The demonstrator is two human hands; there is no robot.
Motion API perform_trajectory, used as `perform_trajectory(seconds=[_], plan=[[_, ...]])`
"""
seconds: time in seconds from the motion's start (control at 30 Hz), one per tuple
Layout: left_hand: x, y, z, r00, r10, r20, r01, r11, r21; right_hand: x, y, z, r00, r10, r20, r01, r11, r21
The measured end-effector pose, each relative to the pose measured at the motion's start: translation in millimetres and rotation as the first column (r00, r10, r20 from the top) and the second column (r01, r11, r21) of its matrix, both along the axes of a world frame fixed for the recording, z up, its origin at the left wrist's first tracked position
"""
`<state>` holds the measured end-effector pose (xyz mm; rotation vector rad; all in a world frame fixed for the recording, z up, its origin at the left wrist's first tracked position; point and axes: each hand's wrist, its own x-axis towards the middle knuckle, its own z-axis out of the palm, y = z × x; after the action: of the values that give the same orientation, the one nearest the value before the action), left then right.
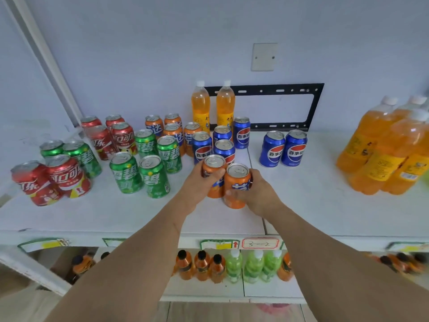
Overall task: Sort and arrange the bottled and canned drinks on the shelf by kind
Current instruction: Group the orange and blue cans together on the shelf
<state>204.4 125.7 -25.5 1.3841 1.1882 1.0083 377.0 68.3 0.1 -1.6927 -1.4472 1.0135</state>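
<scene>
A person's two bare hands each grip an orange Fanta can at the front centre of a white shelf (301, 205). The left hand (198, 184) wraps the left can (212, 167); the right hand (260, 194) wraps the right can (236, 182). Both cans are upright and touch side by side, just in front of a cluster of blue Pepsi cans (221, 145). More orange Fanta cans (173, 131) stand further back, behind green Sprite cans (148, 163). The cans look sealed, so probably fairly heavy, rigid and smooth; a mid-body grip around the wall seems safest, since squeezing hard could dent thin metal.
</scene>
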Motion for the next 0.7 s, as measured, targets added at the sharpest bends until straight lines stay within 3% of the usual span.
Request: perform_trajectory(seconds=[0.4, 0.7], plan=[[-3.2, -22.2, 4.2, 0.965, 0.199, 0.172, -0.173, 0.973, -0.156, 11.3, -36.2, -4.6, 0.965, -0.148, -0.218, 0.164, 0.985, 0.056], [-12.0, -63.1, -4.0, 0.960, 0.243, 0.135, -0.224, 0.964, -0.144, 7.9, -71.0, -10.5, 0.981, -0.098, -0.168, 0.115, 0.989, 0.095]])
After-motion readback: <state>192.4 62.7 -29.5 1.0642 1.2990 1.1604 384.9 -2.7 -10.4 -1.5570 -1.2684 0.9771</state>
